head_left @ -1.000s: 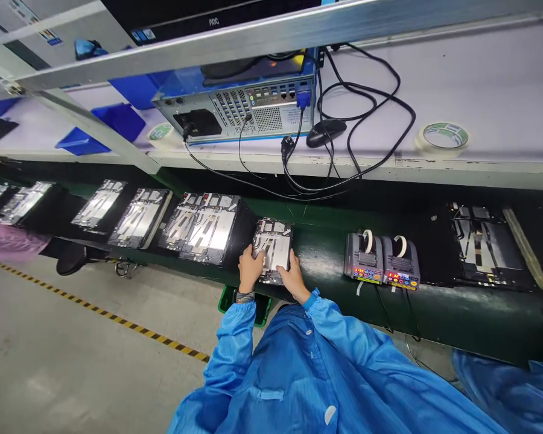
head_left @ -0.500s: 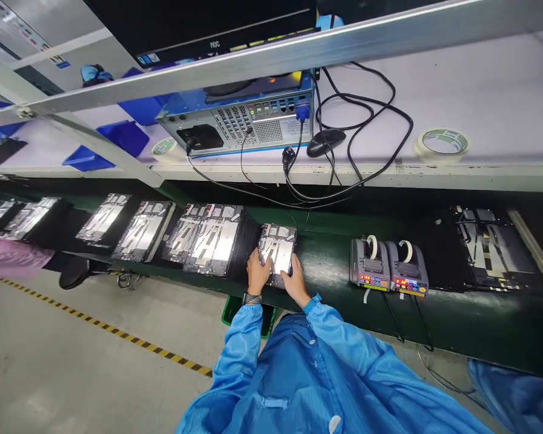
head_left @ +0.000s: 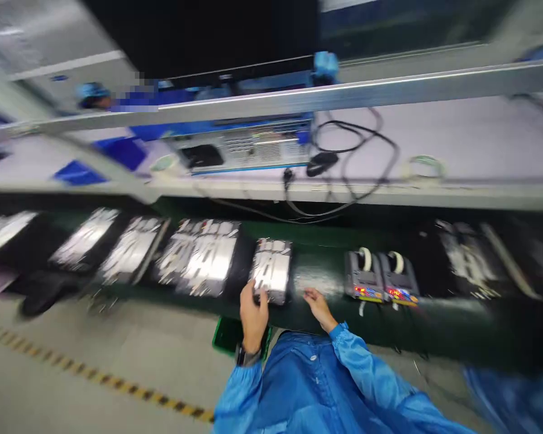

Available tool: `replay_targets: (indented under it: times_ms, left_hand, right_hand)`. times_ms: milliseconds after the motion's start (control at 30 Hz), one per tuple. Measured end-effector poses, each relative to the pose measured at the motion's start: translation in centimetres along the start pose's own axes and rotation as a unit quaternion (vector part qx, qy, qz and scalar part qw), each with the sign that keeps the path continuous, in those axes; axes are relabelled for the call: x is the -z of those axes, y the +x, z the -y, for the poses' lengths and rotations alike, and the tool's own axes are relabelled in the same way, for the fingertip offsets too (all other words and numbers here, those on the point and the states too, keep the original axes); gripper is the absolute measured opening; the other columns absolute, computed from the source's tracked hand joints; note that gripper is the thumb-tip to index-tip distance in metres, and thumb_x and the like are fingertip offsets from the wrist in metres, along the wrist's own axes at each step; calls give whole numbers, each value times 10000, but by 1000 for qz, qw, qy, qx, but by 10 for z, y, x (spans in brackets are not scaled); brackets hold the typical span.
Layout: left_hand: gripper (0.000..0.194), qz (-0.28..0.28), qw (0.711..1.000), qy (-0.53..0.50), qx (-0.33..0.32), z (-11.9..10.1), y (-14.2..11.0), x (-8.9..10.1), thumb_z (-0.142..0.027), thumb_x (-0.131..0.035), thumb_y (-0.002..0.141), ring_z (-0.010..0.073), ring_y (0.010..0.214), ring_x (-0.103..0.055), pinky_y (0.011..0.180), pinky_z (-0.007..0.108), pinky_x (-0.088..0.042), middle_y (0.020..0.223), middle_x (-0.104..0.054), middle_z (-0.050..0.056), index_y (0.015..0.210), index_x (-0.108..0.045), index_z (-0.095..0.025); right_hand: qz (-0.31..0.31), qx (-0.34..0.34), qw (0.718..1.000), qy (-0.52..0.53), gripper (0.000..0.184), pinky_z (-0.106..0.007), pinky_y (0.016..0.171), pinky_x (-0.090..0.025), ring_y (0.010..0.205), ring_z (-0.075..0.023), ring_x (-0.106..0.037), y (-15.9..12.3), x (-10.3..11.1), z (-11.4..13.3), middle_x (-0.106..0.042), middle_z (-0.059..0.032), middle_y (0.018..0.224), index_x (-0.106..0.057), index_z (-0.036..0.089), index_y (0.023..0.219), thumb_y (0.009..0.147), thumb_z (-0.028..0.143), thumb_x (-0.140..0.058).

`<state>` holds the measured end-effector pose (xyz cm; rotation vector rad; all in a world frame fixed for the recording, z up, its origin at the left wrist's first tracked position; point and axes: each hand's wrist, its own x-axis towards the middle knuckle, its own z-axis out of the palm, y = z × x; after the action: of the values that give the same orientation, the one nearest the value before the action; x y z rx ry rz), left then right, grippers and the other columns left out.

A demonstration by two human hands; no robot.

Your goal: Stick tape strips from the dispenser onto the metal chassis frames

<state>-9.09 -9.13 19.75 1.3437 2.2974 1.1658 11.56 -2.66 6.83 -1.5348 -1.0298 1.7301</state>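
A flat tablet-like device (head_left: 271,268), its silver inner parts and ribbon strips showing, lies in front of me on the dark green bench (head_left: 319,262). My left hand (head_left: 253,313) is at its lower left edge, thumb and fingers apart; the fingertips overlap the corner, and whether they touch it I cannot tell. To the right of the device, my right hand (head_left: 319,307) hovers over the bench with its fingers loosely stretched out and holds nothing that I can see. Two grey tape dispensers (head_left: 364,274) with white rolls and lit displays stand farther right.
Several similar open devices (head_left: 212,256) lie in stacks to the left, and another (head_left: 468,259) lies at the far right. Behind, a shelf (head_left: 366,193) bears a computer case (head_left: 253,147), black cables and tape rolls (head_left: 425,169). A green bin (head_left: 228,334) is below the bench edge.
Both hands have come off the sides of the device: the right hand has moved away to the right, the left has drawn back towards me. The view has shifted and blurred.
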Motion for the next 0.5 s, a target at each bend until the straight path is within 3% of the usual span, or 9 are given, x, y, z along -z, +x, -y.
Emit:
replay_targets:
  times_ms: [100,200,267,333,433,500]
  left_hand:
    - [352,127,988,-84,15,-14,-29,-20,-489,-563,993,278,1105,-697,999,438,-545,1207,-729,113,1198,-697,-236]
    - [357,277,949,-149,-17,-53,-35,-77,-528,-598,967,276,1044,-724,949,431,-569,1144,-756,106,1117,-734,-234]
    - [375,372,906,-198,-47,-95,-27,-128,-542,-606,960,271,1053,-730,960,421,-570,1135,-764,106,1116,-743,-229]
    - [406,437,864,-242,-69,-145,-8,-185,-554,-585,968,265,1063,-729,977,415,-565,1139,-765,111,1123,-745,-215]
    - [491,438,854,-270,-72,-231,35,-283,-586,-509,983,271,1071,-721,985,433,-557,1166,-751,150,1076,-744,-166]
    - [555,444,865,-223,-72,-288,58,-348,-589,-446,1002,283,1093,-717,953,439,-564,1156,-749,182,1114,-729,-125]
  right_hand:
    - [2,-3,999,33,368,-464,1009,-509,1035,-317,-724,-33,69,4,-794,-112,993,-779,191,917,710,495,-772]
    - [-93,-5,986,141,352,-423,899,-547,952,-293,-752,-74,155,10,-797,-135,980,-767,173,911,772,494,-726]
    - [-206,8,950,233,345,-399,844,-563,928,-285,-760,-98,211,7,-796,-150,995,-748,174,922,796,493,-708]
    - [-319,22,890,327,292,-385,822,-578,927,-271,-758,-111,261,-1,-790,-148,1013,-722,190,924,813,458,-687]
    - [-411,0,790,455,216,-384,850,-591,943,-242,-741,-103,322,-18,-769,-128,1017,-679,214,936,855,400,-607]
    - [-426,-37,749,505,210,-389,884,-587,933,-225,-725,-82,356,-27,-738,-109,977,-646,225,933,873,409,-565]
